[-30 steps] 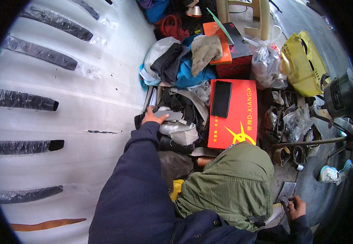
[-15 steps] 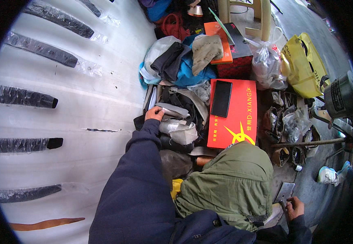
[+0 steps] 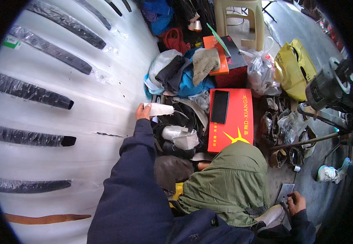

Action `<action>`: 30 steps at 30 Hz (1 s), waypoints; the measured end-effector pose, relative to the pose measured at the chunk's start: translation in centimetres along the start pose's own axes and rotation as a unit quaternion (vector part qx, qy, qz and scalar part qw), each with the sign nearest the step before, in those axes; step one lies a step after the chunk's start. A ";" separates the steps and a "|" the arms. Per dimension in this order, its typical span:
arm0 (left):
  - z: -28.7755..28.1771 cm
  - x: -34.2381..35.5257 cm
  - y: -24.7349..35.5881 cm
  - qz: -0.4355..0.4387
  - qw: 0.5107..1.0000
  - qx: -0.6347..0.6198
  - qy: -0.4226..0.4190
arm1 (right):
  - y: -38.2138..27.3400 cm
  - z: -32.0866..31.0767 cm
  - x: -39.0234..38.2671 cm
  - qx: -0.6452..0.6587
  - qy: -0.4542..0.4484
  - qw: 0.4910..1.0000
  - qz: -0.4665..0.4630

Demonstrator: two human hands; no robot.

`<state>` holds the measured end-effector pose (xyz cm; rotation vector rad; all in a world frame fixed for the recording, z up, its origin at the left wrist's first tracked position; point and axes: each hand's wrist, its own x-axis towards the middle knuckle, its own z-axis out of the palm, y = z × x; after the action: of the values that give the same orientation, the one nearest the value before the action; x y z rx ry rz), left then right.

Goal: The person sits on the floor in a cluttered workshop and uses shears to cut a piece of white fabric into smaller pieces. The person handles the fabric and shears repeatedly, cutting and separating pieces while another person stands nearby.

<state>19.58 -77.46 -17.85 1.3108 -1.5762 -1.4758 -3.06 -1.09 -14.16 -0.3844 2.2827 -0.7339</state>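
My left hand pinches one end of a flat off-white strip of material, which sticks out to the right above a heap of scraps. Whether the strip is cloth or leather I cannot tell. Right below it in the heap lie a crumpled whitish bundle and dark fabric pieces. At the lower right my right hand is closed beside a grey metal plate. A thin dark piece runs along its fingers; what it grips is not clear. Olive-green cloth covers my bent leg between the hands.
A red box with a black phone on it stands right of the heap. Black strips in clear film hang on the white wall at left. A yellow bag, a plastic stool and a dark machine are at right.
My left hand has lifted the strip out of the heap and moved slightly left, turning its pale face into view. The right hand stays by the metal plate. The view has shifted slightly.
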 end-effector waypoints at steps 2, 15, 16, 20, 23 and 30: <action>1.2 -2.4 3.0 -0.003 0.997 -0.070 -0.013 | -1.5 -0.3 -0.2 0.024 0.000 1.000 -0.008; 17.1 -31.1 18.0 0.047 0.820 -0.300 -0.484 | -14.9 -4.1 -5.7 0.345 -0.081 0.930 -0.101; 18.7 -32.9 17.6 0.061 0.795 -0.303 -0.522 | -15.1 -4.3 -6.3 0.353 -0.090 0.924 -0.119; 23.0 -39.6 15.4 -0.013 0.764 -0.268 -0.586 | -14.6 -3.9 -8.1 0.486 -0.104 0.857 -0.138; 24.1 -42.6 14.4 -0.066 0.739 -0.269 -0.614 | -13.2 -3.3 -8.9 0.547 -0.051 0.823 -0.142; 25.6 -43.8 13.0 -0.035 0.746 -0.168 -0.643 | -10.0 -3.3 -10.2 0.650 0.113 0.738 -0.138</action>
<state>7.32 -29.01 -2.09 -0.0648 -1.7643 -2.8205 2.52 -3.05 -0.77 0.0764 1.3445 -2.3480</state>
